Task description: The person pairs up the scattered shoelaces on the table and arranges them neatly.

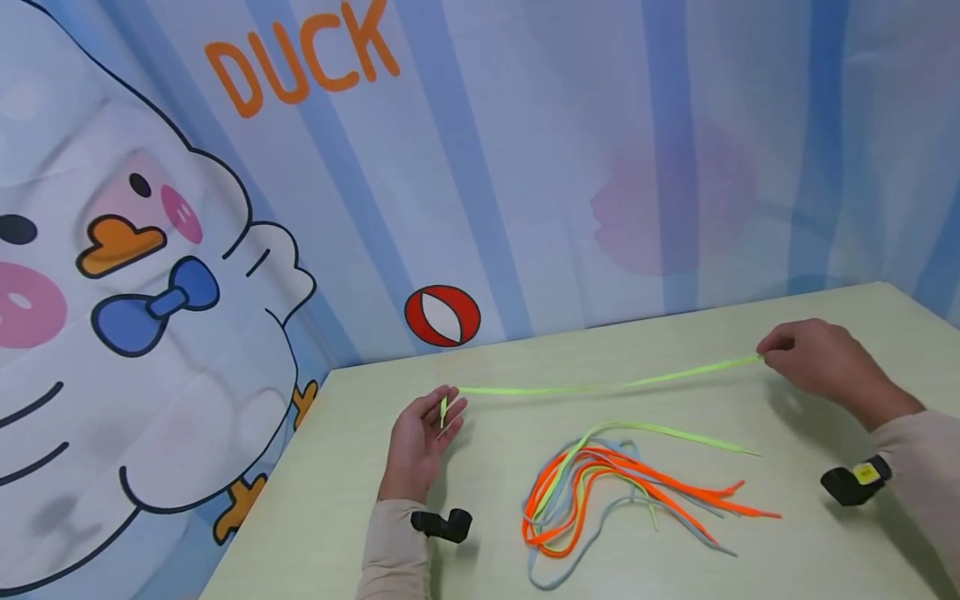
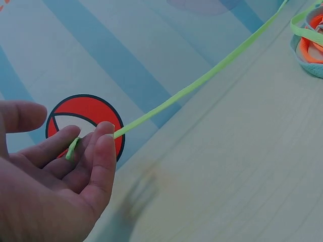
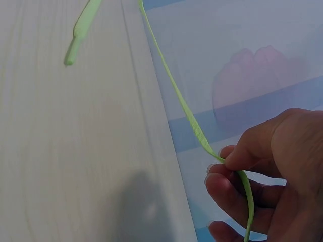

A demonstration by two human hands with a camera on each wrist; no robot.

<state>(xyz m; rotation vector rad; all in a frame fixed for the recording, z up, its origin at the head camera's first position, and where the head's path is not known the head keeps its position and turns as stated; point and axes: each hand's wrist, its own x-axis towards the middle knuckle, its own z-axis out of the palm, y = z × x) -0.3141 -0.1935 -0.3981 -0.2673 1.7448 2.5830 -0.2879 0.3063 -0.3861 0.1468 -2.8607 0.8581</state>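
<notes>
A flat yellow-green shoelace (image 1: 540,391) stretches over the table between both hands, sagging slightly. My left hand (image 1: 416,437) holds it near one end, palm up. In the left wrist view the lace runs between the fingers (image 2: 104,156), its short end (image 2: 72,149) hanging over them, with the thumb apart. On the far side my right hand (image 1: 821,362) pinches the lace between thumb and fingertips; in the right wrist view a loose tail (image 3: 249,201) drops past the fingers. Between the hands and nearer me lies a bundle of orange laces (image 1: 750,510), grey-blue laces (image 1: 551,587) and yellow-green laces (image 1: 637,427).
The pale wooden table (image 1: 300,517) ends at the back against a printed curtain (image 1: 547,167) with a duck and a red ball picture. Each sleeve carries a black wrist camera, one on the left (image 1: 442,526) and one on the right (image 1: 851,483).
</notes>
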